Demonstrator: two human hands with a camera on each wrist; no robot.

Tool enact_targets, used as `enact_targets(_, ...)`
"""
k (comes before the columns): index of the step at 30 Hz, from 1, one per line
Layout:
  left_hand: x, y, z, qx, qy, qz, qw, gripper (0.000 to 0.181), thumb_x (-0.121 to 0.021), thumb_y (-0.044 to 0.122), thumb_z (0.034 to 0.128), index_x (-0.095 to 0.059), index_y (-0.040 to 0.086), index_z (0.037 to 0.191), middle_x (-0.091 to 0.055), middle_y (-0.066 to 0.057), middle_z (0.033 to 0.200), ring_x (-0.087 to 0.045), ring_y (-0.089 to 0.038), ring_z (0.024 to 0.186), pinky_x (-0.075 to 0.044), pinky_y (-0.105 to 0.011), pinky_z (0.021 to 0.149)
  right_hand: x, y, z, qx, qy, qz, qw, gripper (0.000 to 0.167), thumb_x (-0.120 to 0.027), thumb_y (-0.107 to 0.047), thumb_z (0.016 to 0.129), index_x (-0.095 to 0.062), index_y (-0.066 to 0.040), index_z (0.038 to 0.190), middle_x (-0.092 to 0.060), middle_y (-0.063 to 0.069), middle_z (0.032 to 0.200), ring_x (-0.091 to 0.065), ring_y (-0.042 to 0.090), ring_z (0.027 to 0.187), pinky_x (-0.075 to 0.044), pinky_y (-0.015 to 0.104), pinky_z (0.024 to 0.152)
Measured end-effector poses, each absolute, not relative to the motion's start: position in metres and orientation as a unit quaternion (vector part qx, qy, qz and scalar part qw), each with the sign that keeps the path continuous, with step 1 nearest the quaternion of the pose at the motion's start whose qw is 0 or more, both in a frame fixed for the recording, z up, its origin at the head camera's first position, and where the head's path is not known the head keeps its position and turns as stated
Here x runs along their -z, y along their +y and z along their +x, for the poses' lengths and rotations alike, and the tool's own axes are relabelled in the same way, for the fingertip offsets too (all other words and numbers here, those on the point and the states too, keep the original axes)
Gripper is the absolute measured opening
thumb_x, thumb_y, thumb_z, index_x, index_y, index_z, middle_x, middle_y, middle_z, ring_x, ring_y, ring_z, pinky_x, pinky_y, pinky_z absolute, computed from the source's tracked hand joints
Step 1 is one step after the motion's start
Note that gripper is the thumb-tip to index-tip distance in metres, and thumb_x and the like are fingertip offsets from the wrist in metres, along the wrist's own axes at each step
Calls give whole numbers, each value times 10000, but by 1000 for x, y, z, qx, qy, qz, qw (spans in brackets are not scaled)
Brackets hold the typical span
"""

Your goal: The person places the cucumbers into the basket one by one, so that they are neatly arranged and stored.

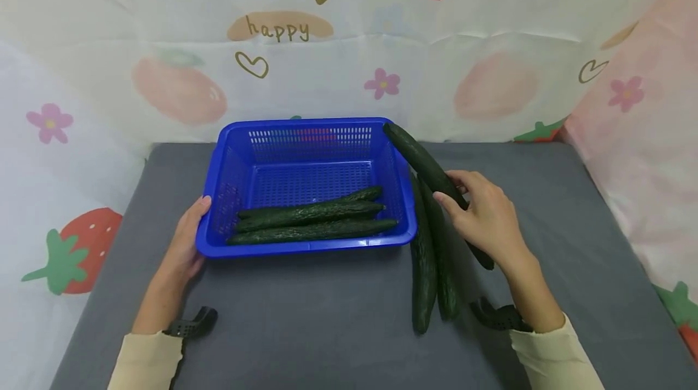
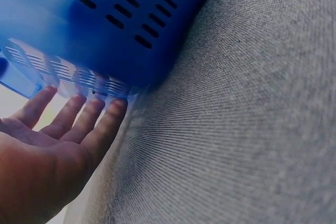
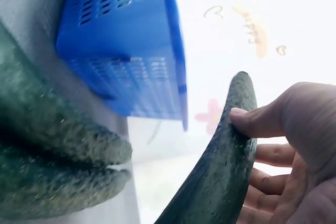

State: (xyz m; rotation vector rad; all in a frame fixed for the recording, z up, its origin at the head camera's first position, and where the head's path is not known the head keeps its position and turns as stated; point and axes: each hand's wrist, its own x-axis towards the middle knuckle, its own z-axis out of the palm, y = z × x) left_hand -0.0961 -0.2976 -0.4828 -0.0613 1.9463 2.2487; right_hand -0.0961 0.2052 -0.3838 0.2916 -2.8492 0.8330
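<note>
The blue basket stands on the grey bench, its slotted walls showing in all three views. At the basket's left side is the left hand, fingers spread and nearly straight, their tips touching the outer wall (the left wrist view shows four of them there), with the thumb at the rim.

The right hand, to the right of the basket, pinches a cucumber between its thumb and fingers. That cucumber slants: its upper end lies by the basket's far right corner, while its lower end points towards the near side, well apart from the basket.

Two more cucumbers lie side by side just beside the basket's right wall, reaching out past its near edge. Inside the basket, three cucumbers lie roughly parallel along the near wall; the far part of the basket's floor shows bare.

Nearer the person than the basket, each wrist carries a black band below a pale sleeve. Behind the basket hangs a printed cloth with hearts, flowers and the word "happy".
</note>
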Motion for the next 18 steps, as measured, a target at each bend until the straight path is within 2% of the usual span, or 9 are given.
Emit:
enact_targets(2,482,-296,-97,-757,648,-21,81,557,-376,417,1145,-333,112,1608,-662,133,1283,-653,-30,1147,-565,-197,925,378,202,-100,-282,-952,104,59,475,-687,-323,1044,-620,-71,1441,-697,195,1278,-637,279,833,-492,435,696)
enact_targets(8,481,-295,-96,-778,624,-19,75,300,-384,367,1150,-522,253,1391,-713,108,1167,-678,-40,1034,-577,-216,860,367,191,-110,-305,-944,123,15,479,-658,-321,1064,-596,-70,1467,-685,194,1311,-637,304,916,-499,453,776)
enact_targets(14,482,-296,-96,-786,614,-21,63,278,-389,343,1149,-571,255,1339,-729,100,1128,-687,-38,995,-577,-211,838,360,178,-118,-310,-941,137,-2,453,-639,-317,1074,-599,-97,1468,-686,161,1302,-528,228,719,-432,378,684)
enact_targets(18,482,-296,-96,-787,613,-12,66,287,-385,330,1151,-575,246,1349,-734,94,1129,-693,-39,992,-584,-216,835,355,172,-121,-300,-943,146,0,458,-650,-304,1067,-595,-97,1473,-678,155,1321,-522,220,719,-430,374,683)
